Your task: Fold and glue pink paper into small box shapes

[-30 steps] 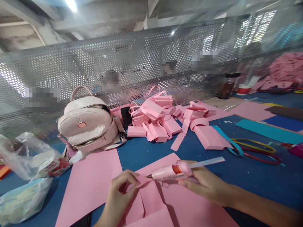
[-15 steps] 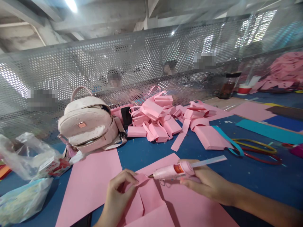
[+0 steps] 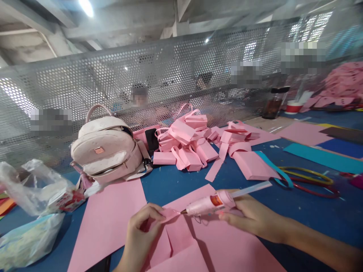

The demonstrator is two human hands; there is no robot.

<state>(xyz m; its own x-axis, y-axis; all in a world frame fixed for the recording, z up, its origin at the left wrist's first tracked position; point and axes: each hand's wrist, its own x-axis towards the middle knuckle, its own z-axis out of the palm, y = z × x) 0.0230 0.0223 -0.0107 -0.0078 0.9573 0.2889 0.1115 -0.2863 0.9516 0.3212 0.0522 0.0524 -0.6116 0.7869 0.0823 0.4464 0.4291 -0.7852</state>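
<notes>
My right hand [image 3: 252,217] grips a pink hot glue gun [image 3: 208,203] with a clear glue stick sticking out of its back. The nozzle points left and touches a raised flap of a folded pink paper sheet [image 3: 176,238] lying on the blue table. My left hand [image 3: 140,236] pinches that flap between thumb and fingers, right at the nozzle tip.
A second flat pink sheet [image 3: 109,221] lies left of my hands. Behind stand a pale pink backpack [image 3: 106,151], a pile of finished pink paper bags [image 3: 187,145], and coloured strips [image 3: 306,177]. Plastic bags [image 3: 31,211] sit at the far left. A perforated metal screen [image 3: 170,79] backs the table.
The glue gun's tip has edged slightly right and tilted up a little at the rear. My left hand keeps its pinch on the flap.
</notes>
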